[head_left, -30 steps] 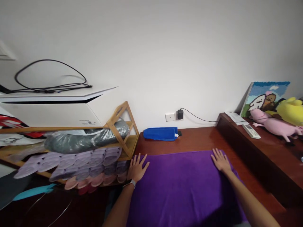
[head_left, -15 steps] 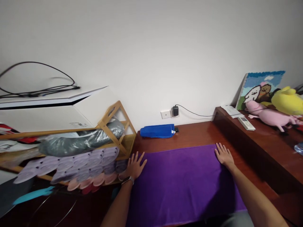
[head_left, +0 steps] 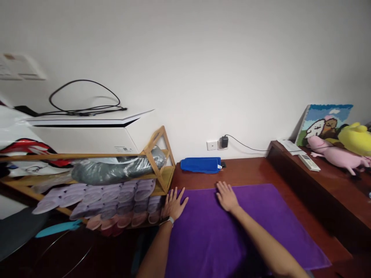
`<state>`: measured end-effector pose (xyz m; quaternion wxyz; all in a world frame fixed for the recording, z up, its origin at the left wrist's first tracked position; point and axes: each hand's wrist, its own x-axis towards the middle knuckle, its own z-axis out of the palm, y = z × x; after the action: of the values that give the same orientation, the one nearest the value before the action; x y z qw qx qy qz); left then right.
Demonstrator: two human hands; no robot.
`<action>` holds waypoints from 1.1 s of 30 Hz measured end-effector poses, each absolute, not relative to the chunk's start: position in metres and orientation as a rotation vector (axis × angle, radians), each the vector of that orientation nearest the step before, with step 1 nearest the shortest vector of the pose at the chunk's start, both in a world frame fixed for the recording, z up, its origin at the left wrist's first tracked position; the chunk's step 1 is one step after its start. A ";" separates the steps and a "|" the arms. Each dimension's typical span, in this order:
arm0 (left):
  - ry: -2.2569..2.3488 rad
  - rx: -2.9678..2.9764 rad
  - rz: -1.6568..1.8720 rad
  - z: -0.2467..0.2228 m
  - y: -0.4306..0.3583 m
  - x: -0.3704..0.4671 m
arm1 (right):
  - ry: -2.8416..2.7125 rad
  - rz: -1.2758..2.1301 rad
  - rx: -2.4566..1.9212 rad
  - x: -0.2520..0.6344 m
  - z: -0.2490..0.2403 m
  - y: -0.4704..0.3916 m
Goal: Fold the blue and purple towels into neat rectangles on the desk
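Observation:
A purple towel (head_left: 203, 235) lies spread flat over the reddish-brown wooden desk (head_left: 246, 170). My left hand (head_left: 174, 204) rests at the towel's far left corner, fingers spread, with a watch band on the wrist. Near the middle of the towel's far edge lies my right hand (head_left: 227, 197), palm down and fingers stretched out. Neither hand grips anything. Beyond the towel, close to the wall, is a folded blue cloth (head_left: 200, 165) with a small white tag at its right end.
On the left stands a wooden rack (head_left: 162, 162) holding several slippers (head_left: 124, 193), with a white box (head_left: 87, 139) on top. A raised ledge at right bears a remote control (head_left: 309, 162), a pink plush toy (head_left: 330, 150) and a picture (head_left: 324, 123). A charger (head_left: 224, 141) sits in the wall socket.
My right hand has moved left from the towel's far right corner to the middle of its far edge. My left hand stays at the left corner. The view has turned slightly left.

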<state>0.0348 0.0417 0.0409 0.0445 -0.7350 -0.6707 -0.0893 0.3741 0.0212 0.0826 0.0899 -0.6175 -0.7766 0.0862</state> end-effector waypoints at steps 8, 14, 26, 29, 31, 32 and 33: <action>-2.060 -2.255 -0.269 0.038 0.042 0.031 | -2.341 0.401 -1.831 0.369 0.061 0.021; -2.060 -2.264 -0.297 0.033 0.046 0.029 | -1.987 0.197 -2.421 0.581 0.044 0.000; -2.101 -2.288 -0.063 0.042 0.051 0.030 | -1.787 0.217 -2.583 0.651 0.041 -0.016; -2.102 -2.322 -0.049 0.057 0.048 0.037 | -1.738 0.319 -2.595 0.629 0.064 -0.013; -2.028 -2.340 -0.147 0.066 0.039 0.043 | -1.763 0.225 -2.493 0.596 0.077 -0.017; -1.972 -2.348 -0.217 0.070 0.032 0.047 | -1.804 0.161 -2.409 0.574 0.082 -0.022; -1.907 -2.365 -0.282 0.072 0.022 0.051 | -1.863 0.115 -2.312 0.548 0.086 -0.029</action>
<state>0.0505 0.0223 0.0716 0.0452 -0.7742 -0.6245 -0.0923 0.5476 -0.0289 0.0856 0.0851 -0.7752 -0.6248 0.0386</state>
